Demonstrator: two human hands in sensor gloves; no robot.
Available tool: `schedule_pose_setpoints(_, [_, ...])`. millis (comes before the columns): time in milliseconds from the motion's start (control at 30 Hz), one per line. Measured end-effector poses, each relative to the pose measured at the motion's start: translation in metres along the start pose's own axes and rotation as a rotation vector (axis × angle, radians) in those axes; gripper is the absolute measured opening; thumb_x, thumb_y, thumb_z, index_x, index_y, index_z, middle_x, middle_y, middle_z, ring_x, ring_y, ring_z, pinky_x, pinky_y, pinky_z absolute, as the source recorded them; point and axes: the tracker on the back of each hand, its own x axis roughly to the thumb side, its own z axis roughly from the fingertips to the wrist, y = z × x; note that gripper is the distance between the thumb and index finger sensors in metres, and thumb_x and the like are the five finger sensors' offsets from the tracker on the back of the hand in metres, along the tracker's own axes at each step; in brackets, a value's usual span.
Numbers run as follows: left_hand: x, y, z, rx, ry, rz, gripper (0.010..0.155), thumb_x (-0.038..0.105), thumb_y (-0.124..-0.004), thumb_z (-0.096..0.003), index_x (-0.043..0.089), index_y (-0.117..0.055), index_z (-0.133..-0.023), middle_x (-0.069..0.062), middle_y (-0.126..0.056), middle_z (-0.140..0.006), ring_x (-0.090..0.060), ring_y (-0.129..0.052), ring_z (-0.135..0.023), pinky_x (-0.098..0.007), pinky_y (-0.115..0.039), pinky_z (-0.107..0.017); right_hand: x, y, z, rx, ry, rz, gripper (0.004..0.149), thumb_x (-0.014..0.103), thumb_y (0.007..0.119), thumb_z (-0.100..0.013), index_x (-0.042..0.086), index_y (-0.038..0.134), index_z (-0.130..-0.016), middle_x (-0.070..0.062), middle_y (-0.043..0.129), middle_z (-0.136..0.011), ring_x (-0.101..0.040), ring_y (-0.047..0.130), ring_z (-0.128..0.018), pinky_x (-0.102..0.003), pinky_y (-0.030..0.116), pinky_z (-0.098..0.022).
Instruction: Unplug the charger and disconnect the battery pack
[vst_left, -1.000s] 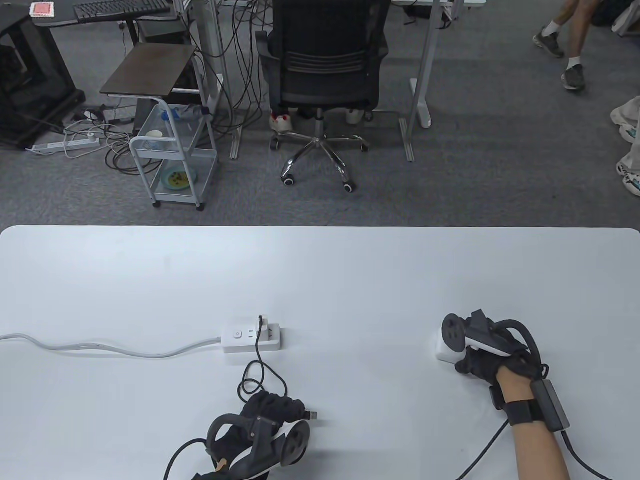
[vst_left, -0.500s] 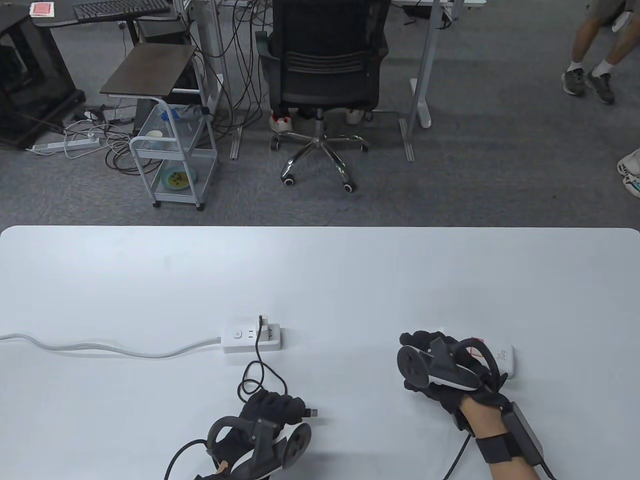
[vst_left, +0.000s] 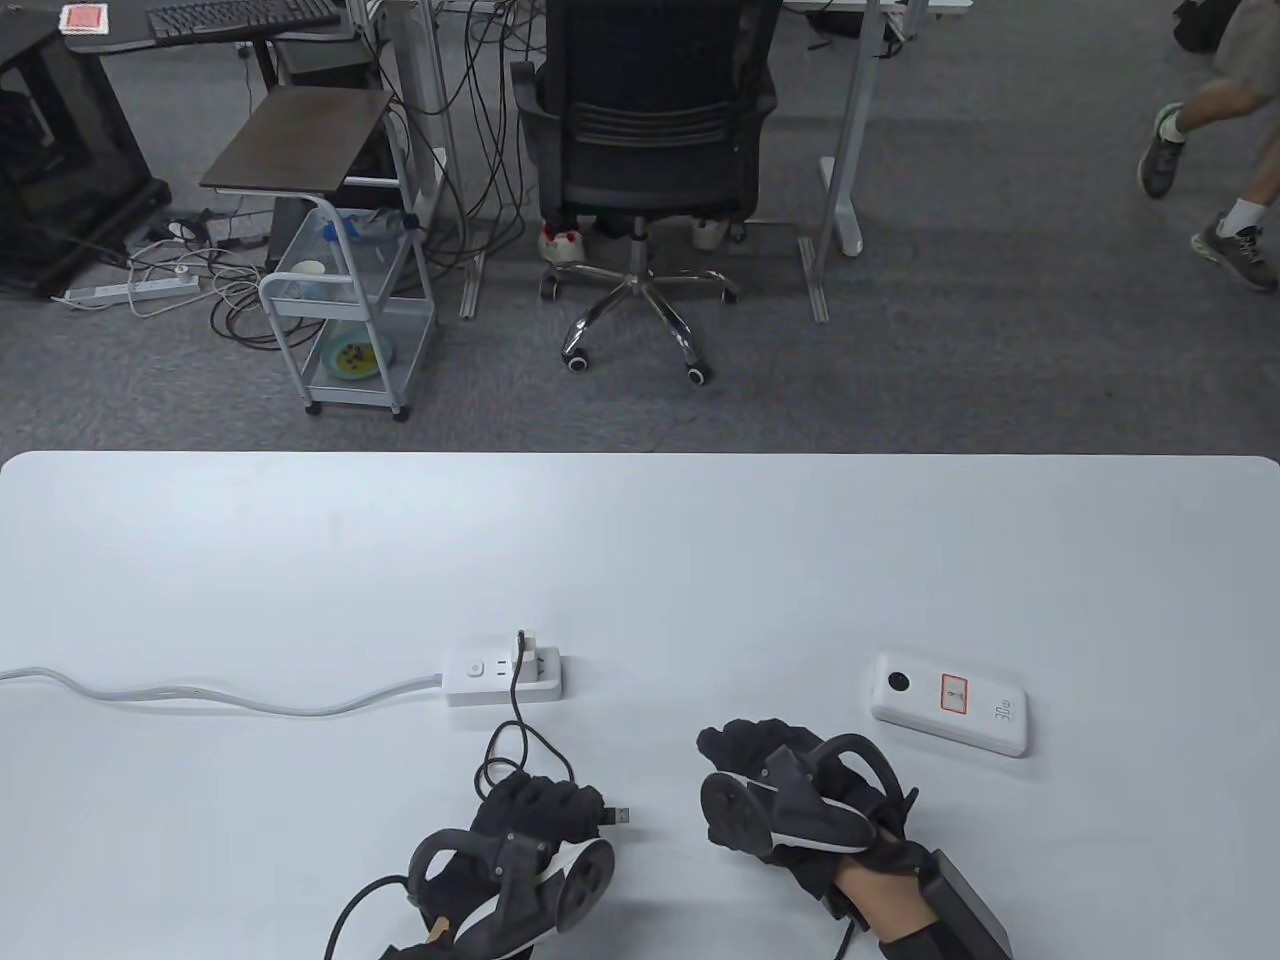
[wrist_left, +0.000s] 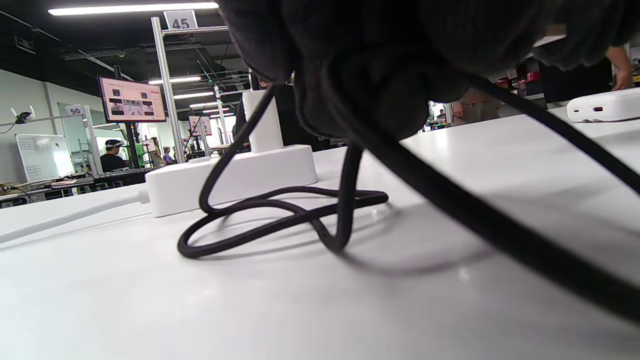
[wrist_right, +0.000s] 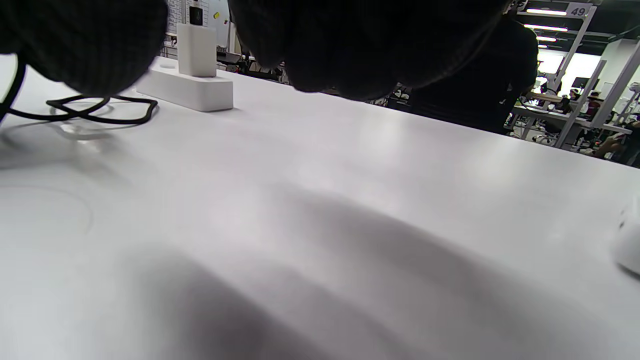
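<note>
The battery pack (vst_left: 949, 704) lies flat towards the right part of the tabletop's (vst_left: 640, 540) near edge, with no cable attached, so the disconnecting is judged done. The charger (vst_left: 530, 644) stands upright in the power strip (vst_left: 503, 679), set left of centre near the same edge; unplugging is not yet done. The black cable (vst_left: 520, 745) runs from the charger, loops on the tabletop and passes under the left hand (vst_left: 540, 812), whose fingers are closed around it, the bare plug end (vst_left: 618, 816) sticking out to the hand's right.

The charger is judged small, rigid and light, with smooth plastic sides that may slip; it is best pinched low on its two broad faces and pulled straight up. The power strip is light too and is likely to lift with it unless pressed down. The cable is limp and should not be pulled as a handle.

The right hand (vst_left: 790, 795) is seen palm down just above the tabletop, between the left hand and the battery pack, well apart from the pack. It holds nothing; how far its fingers are curled cannot be told.
</note>
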Motion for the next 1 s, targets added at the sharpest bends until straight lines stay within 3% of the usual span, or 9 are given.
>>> schedule_pose_setpoints(367, [-0.004,0.001,0.000,0.018,0.007,0.001,0.040,0.053,-0.081,-0.0449,0.046,-0.087,-0.084,0.023,-0.101,-0.085,-0.005,-0.107,-0.083,-0.026,-0.081,-0.076,0.023,0.012,0.004,0.005,-0.033,0.014,0.080,0.061,0.069,-0.036,0.025,0.052,-0.105,-0.006,0.065,-0.109,-0.033,0.076,-0.091,-0.051,0.068,-0.066])
schedule_pose_setpoints(1000, [-0.003,0.000,-0.001,0.011,0.003,-0.009,0.040,0.054,-0.081,-0.0449,0.047,-0.087,-0.084,0.023,-0.101,-0.085,-0.005,-0.107,-0.083,-0.027,-0.081,-0.076,0.029,0.016,0.007,0.024,-0.054,0.064,0.078,0.061,0.070,-0.036,0.025,0.053,-0.104,-0.006,0.066,-0.108,-0.032,0.077,-0.091,-0.051,0.069,-0.065])
